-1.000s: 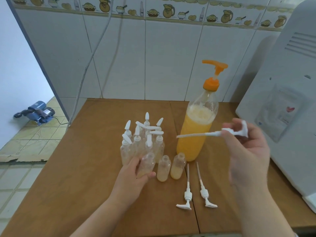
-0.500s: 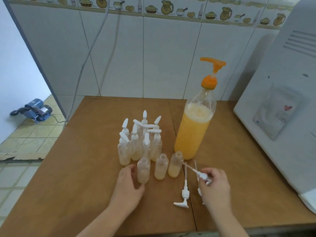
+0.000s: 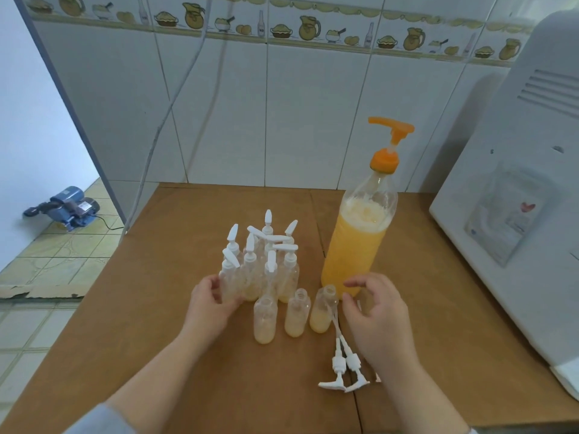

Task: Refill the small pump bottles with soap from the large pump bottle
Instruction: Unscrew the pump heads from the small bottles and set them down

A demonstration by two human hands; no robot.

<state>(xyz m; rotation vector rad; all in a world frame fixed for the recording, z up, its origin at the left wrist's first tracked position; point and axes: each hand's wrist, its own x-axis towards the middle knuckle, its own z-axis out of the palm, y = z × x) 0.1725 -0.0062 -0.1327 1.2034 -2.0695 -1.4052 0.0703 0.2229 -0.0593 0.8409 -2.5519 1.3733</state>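
Observation:
The large bottle [image 3: 357, 245] of orange soap with an orange pump [image 3: 391, 130] stands at the right of the wooden table [image 3: 156, 308]. Several small capped pump bottles [image 3: 266, 261] cluster to its left. In front of them stand three open small bottles [image 3: 264, 321] [image 3: 297, 313] [image 3: 322, 310], each partly filled. Two white pump heads [image 3: 336, 368] [image 3: 352, 364] lie beside them; a third is mostly hidden under my right wrist. My left hand [image 3: 210, 308] wraps the front-left capped bottle [image 3: 230, 283]. My right hand [image 3: 376, 311] hovers with spread fingers near the large bottle's base, holding nothing.
A big white appliance [image 3: 517, 214] fills the table's right side. The tiled wall [image 3: 282, 120] runs along the back, with cables [image 3: 156, 136] hanging at its left. Beyond the table's left edge is the floor, where a blue motor pump [image 3: 67, 208] sits.
My right hand laid the pump head it held down by the other two, then moved up toward the large bottle. My left hand left the open bottle and closed on a capped one.

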